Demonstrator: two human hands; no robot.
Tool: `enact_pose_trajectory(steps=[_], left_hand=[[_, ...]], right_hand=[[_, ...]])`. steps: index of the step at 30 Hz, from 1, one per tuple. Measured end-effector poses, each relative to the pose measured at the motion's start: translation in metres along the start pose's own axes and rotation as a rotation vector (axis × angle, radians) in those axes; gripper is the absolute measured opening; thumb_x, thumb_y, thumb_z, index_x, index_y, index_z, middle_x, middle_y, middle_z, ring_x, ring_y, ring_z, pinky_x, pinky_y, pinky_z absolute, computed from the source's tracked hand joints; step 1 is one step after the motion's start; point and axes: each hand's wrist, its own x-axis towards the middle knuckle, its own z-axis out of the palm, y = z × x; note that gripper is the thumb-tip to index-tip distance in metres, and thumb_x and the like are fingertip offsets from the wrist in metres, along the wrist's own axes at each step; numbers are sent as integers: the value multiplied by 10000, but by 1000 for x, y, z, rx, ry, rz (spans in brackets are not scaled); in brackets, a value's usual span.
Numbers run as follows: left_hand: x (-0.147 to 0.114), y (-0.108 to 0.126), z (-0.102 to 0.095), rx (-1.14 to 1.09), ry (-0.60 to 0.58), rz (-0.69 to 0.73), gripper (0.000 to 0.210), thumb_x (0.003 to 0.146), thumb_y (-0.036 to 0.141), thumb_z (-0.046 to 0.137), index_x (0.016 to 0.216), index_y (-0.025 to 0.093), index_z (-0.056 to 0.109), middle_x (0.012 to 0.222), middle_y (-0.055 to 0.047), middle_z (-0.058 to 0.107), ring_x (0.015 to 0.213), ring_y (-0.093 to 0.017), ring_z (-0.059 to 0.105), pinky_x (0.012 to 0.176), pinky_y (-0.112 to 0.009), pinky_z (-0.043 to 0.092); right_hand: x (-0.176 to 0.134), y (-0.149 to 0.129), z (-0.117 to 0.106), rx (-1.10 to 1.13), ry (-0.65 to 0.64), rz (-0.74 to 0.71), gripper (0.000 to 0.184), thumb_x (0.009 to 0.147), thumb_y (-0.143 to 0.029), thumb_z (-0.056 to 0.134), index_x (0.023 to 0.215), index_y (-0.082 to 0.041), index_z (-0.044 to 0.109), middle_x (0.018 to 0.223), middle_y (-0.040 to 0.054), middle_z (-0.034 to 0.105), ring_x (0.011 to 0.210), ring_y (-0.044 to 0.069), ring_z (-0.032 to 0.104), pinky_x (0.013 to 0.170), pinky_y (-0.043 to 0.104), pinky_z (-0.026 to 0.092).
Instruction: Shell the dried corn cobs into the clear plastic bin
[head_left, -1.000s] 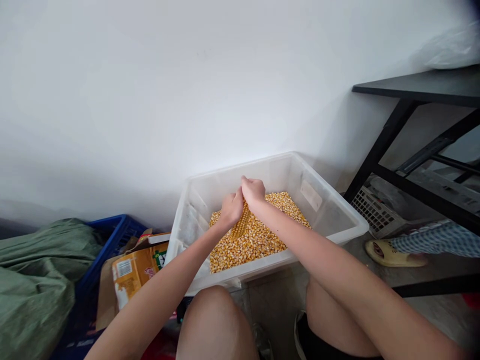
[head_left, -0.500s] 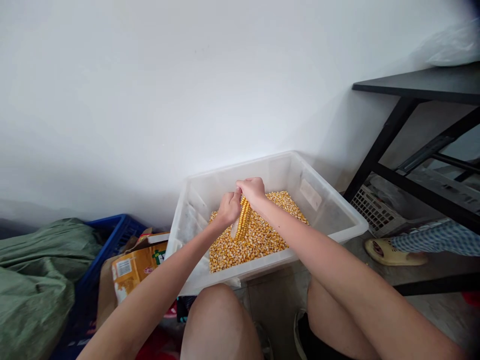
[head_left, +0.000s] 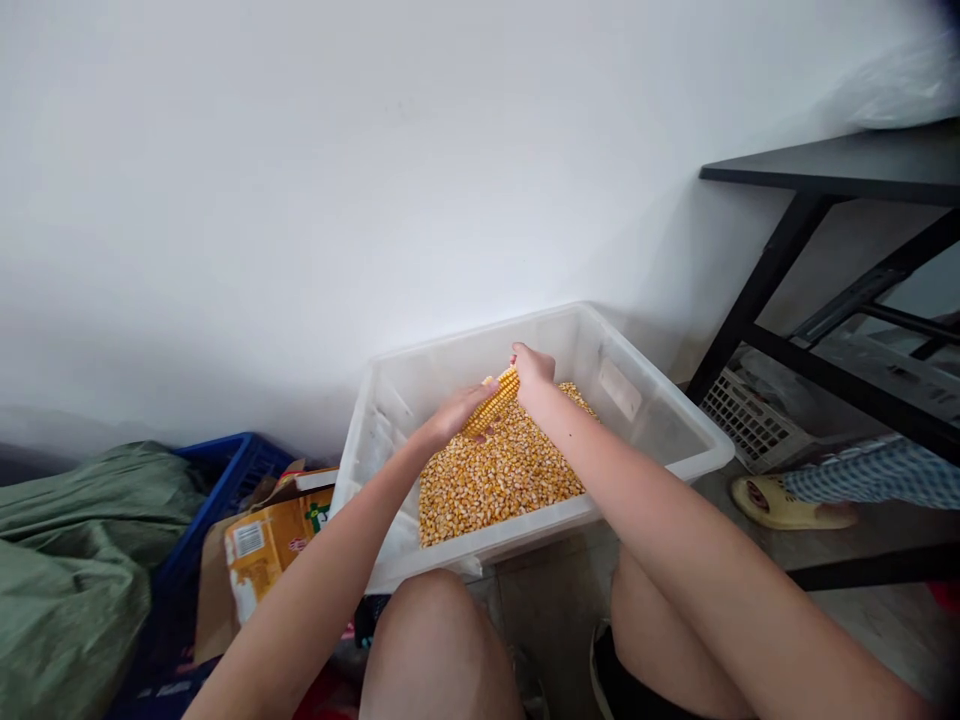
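A yellow corn cob (head_left: 493, 404) slants between my hands over a white translucent plastic bin (head_left: 480, 552). My right hand (head_left: 535, 372) is closed round its upper right end. From the lower left, my left hand (head_left: 459, 408) holds the cob, its thumb along the upper side and fingertips showing beneath. Rows of kernels still cover the visible side. Loose corn kernels (head_left: 487, 485) lie heaped in the bin below both hands.
At the left stand a blue crate (head_left: 225, 480) with green cloth (head_left: 75, 560) and a cardboard box (head_left: 214, 590) holding orange packaging. A black table (head_left: 840, 165) rises at the right. Beneath it are a white basket (head_left: 750, 420) and another person's foot in a yellow clog (head_left: 795, 507).
The cob has turned from nearly upright to a flatter slant. My right hand has shifted right to its upper end, and my left hand has opened somewhat and slid along underneath.
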Motion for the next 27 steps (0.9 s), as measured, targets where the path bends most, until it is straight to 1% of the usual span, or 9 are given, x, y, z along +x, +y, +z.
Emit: enact_pose_trajectory(steps=[2,3,7,9,14,18,21,24,27], left_hand=[[-1,2,-5,-2,-4,-31,683,620,644,702,1109,172,631,967,-100,677,692,-171,626,560,-265,504],[0,2,-8,-3,39,-35,683,590,610,742,1105,176,630,996,-96,673,719,-167,627,573,-259,512],[6,-5,-22,-58,228,21,606,545,565,786,965,149,651,966,-80,667,795,-166,618,612,-243,521],[9,-9,-26,-103,287,71,561,544,556,789,894,142,644,920,-69,664,806,-164,613,610,-233,514],[10,-10,-29,-196,317,98,505,570,554,773,824,145,617,824,-41,638,720,-134,592,592,-231,510],[10,-7,-30,-219,396,98,459,577,514,769,806,148,613,732,-17,602,635,-114,556,530,-209,465],[10,-6,-29,-302,471,80,398,565,413,781,799,145,604,708,-4,572,615,-100,529,505,-194,421],[11,-3,-24,-336,567,24,303,591,353,739,751,155,574,671,5,536,579,-98,495,478,-210,375],[13,4,-17,-326,734,-43,275,605,339,705,747,173,537,640,6,510,556,-120,483,470,-242,354]], right_hand=[[3,-3,-3,31,25,36,139,719,-242,555,590,-193,557,500,9,555,475,147,548,434,230,411],[5,-4,-4,23,14,36,140,727,-241,554,597,-191,558,498,8,553,469,145,545,436,231,413],[6,0,-7,-130,-109,-68,151,706,-249,610,575,-187,570,498,1,563,466,134,531,443,223,389],[5,1,-8,-241,-180,-135,182,702,-291,637,562,-188,583,501,-1,568,472,133,526,447,222,369],[3,-5,-14,-549,-356,-266,358,752,-489,615,560,-188,637,499,22,577,453,146,506,452,250,317],[-3,-5,-19,-714,-463,-418,371,731,-489,672,514,-192,621,433,20,530,445,147,486,482,258,308],[-15,-2,-18,-786,-487,-510,442,723,-561,679,498,-189,599,418,32,505,530,178,538,536,259,335],[-32,1,-12,-920,-492,-525,598,768,-717,532,612,-154,661,557,118,617,704,258,632,639,295,404],[-47,-1,-5,-1067,-530,-531,777,854,-750,300,824,-94,716,845,230,696,900,327,653,758,361,440]])
